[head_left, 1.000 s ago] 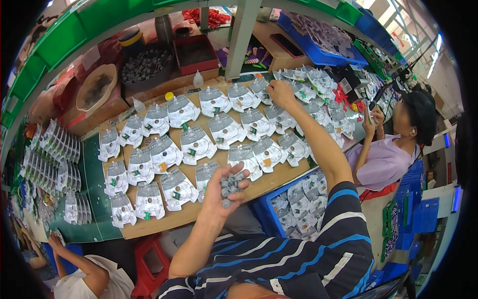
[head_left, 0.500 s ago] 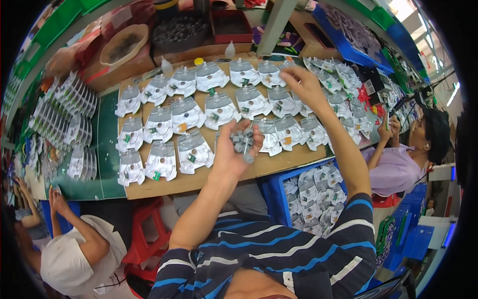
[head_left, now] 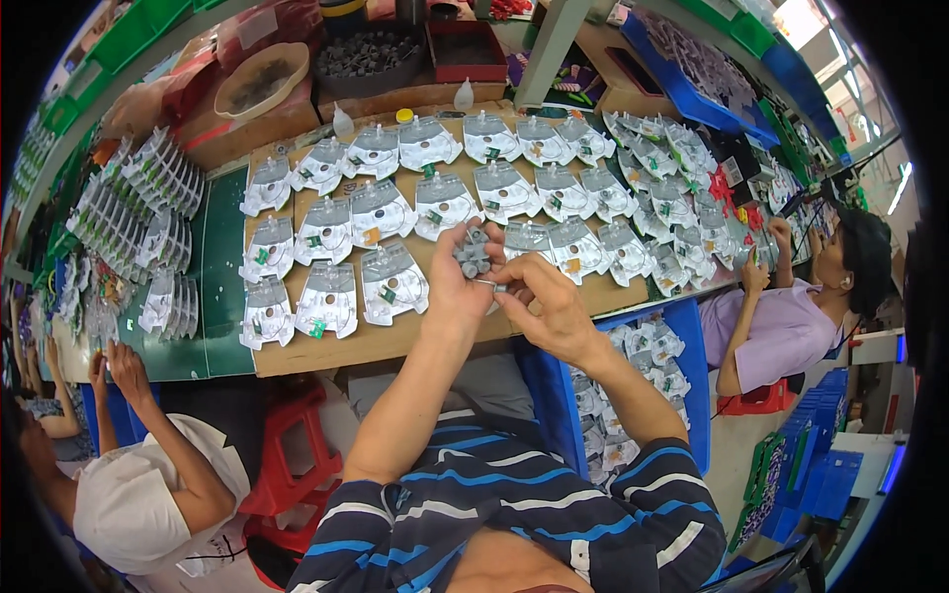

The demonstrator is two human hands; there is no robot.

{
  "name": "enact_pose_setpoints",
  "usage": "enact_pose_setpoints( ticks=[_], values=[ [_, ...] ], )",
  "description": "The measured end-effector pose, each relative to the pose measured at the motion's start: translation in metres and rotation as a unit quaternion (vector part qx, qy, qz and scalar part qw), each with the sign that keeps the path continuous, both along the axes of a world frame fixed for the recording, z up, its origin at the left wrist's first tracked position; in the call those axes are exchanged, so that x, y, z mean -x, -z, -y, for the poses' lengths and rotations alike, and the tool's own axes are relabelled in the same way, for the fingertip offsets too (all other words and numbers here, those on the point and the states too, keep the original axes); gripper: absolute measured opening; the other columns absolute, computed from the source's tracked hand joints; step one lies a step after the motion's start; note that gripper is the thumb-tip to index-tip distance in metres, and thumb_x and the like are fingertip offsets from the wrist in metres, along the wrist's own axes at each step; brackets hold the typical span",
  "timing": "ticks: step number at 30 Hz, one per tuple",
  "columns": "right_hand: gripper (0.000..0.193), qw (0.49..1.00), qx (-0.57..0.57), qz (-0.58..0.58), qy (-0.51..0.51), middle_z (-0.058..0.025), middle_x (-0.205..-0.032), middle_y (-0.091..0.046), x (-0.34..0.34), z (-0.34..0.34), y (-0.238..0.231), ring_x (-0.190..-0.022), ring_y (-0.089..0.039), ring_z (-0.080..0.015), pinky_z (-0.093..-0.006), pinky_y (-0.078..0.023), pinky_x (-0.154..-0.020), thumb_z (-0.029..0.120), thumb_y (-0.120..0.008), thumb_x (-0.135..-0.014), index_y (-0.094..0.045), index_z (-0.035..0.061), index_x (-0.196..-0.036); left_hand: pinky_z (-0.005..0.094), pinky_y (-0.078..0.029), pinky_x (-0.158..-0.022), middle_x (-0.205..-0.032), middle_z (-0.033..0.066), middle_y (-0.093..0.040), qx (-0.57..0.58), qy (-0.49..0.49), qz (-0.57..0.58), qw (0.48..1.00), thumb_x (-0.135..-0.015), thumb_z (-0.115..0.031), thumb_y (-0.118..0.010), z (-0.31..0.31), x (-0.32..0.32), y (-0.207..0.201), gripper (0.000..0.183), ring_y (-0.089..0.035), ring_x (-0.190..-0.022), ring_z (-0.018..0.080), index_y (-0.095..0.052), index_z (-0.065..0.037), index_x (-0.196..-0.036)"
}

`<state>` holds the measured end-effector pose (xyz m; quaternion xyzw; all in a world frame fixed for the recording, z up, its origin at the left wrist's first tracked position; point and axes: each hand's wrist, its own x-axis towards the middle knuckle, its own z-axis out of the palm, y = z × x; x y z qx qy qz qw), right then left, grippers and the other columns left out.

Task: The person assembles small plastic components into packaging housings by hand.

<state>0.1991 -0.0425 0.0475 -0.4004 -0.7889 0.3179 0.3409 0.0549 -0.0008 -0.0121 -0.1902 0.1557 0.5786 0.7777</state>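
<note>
Drawn back toward you since the earlier frame: your right hand [head_left: 556, 311], fingertips pinching one small grey part [head_left: 500, 289]. Your left hand [head_left: 459, 285], adjoining: palm up, cupped around loose grey pieces [head_left: 475, 253]. Silver-and-clear housings [head_left: 394, 283]: three rows, tan board [head_left: 346, 350], beyond your hands.

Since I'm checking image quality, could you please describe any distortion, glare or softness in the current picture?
In the head view, green trays bend along the rim, upper-right light is washed out, and grey parts in the left hand lack fine detail.
</note>
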Motion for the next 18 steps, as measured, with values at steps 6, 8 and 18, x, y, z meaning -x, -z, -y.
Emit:
enact_pose_setpoints(
  ticks=[6,8,18],
  values=[
    [0.019,0.994,0.088,-0.051,0.036,-0.0071,-0.095,-0.061,-0.004,0.006,0.001,-0.076,-0.061,-0.0109,-0.0238,-0.049,-0.063,0.002,-0.067,-0.086,-0.060,-0.0018,-0.103,0.0224,-0.048,-0.053,-0.097,0.0137,-0.059,-0.021,-0.017,0.000,1.000,-0.089,-0.013,-0.058,0.000,-0.003,-0.007,0.020,-0.057,-0.075,0.0180,-0.053,-0.002,-0.105],
    [0.019,0.989,0.126,-0.065,0.051,-0.0058,-0.092,-0.060,-0.010,0.006,0.004,-0.076,-0.060,-0.0092,-0.0229,-0.049,-0.063,0.003,-0.067,-0.086,-0.059,-0.0014,-0.103,0.0216,-0.046,-0.052,-0.095,0.0125,-0.059,-0.017,-0.009,0.014,1.000,-0.088,-0.012,-0.060,-0.001,-0.004,-0.012,0.021,-0.057,-0.074,0.0177,-0.053,-0.003,-0.106],
    [0.025,0.878,0.368,-0.291,0.091,-0.0065,-0.091,-0.061,-0.013,0.015,0.027,-0.079,-0.063,-0.0101,-0.0238,-0.054,-0.066,0.004,-0.064,-0.089,-0.050,-0.0016,-0.109,0.0203,-0.042,-0.046,-0.098,0.0118,-0.054,-0.167,-0.032,0.047,0.984,-0.091,-0.013,-0.055,-0.003,-0.022,-0.009,0.019,-0.050,-0.071,0.0145,-0.051,-0.001,-0.104]
  ],
)
